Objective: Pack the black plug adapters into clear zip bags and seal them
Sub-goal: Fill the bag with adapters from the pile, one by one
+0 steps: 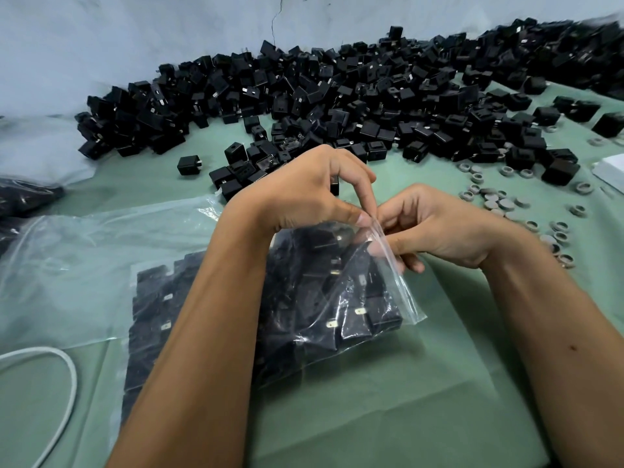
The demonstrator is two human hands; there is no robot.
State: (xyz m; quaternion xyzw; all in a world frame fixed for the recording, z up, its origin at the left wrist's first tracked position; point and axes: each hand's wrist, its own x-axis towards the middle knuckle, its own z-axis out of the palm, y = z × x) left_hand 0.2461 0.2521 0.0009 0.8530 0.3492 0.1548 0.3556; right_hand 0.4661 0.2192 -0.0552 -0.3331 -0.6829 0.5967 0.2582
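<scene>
We have the filled bag [337, 292] lying near the middle of the tabletop [405, 400], towards the near edge, its zip strip running down its right side. Our left hand [304, 194] pinches the far end of that strip between thumb and forefinger. Our right hand [435, 228] grips the same end from the other side, fingers curled round the film. Both hands are closed on the bag, touching each other at the strip.

We judge the film thin, limp and slippery: it creases wherever we take it and gives no support. The load inside looks dense and lumpy, so the bag should sag and shift if lifted by a corner. The zip strip is the stiffest part, and the place to hold: pinch it flat, one track over the other, and run the fingers along it towards the near end. The metal prongs could poke through the film if we press hard on the body.

Counted: one filled bag in hand; at least one empty bag [94, 251] lying flat at the left edge. The loose adapters [337, 106] heaped along the far edge are too many to count, plainly hundreds. Dozens of small grey rings [506, 204] are scattered at the right edge. One white cable [64, 366] loops at the near left corner.
</scene>
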